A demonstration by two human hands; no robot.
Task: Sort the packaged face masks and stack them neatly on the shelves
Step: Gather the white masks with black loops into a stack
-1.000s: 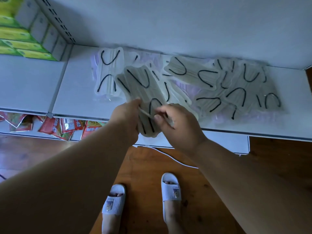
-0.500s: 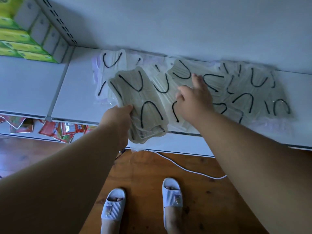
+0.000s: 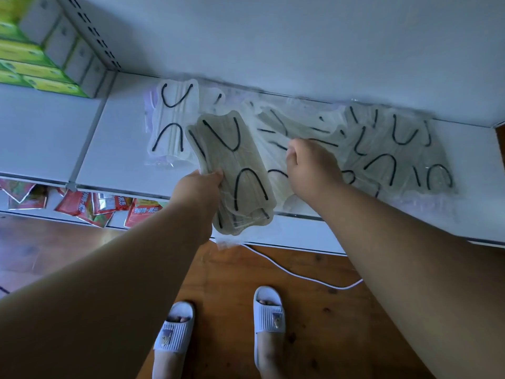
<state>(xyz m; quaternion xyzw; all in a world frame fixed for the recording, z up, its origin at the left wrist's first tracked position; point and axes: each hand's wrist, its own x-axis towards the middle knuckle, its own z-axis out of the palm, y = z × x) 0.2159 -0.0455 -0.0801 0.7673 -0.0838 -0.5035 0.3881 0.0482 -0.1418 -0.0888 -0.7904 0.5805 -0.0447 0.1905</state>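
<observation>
Across the middle of the frame the white shelf [image 3: 114,149] holds most of the packaged masks loose and overlapping, so sorting is early by my judgement. My left hand [image 3: 198,188] is clamped on a gathered stack of masks [image 3: 235,173] jutting over the shelf's front edge; I cannot count its layers. My right hand [image 3: 311,165] pinches 1 mask from the scattered pile [image 3: 396,154]. Upper left, 1 separate small pile [image 3: 170,119] lies flat.
</observation>
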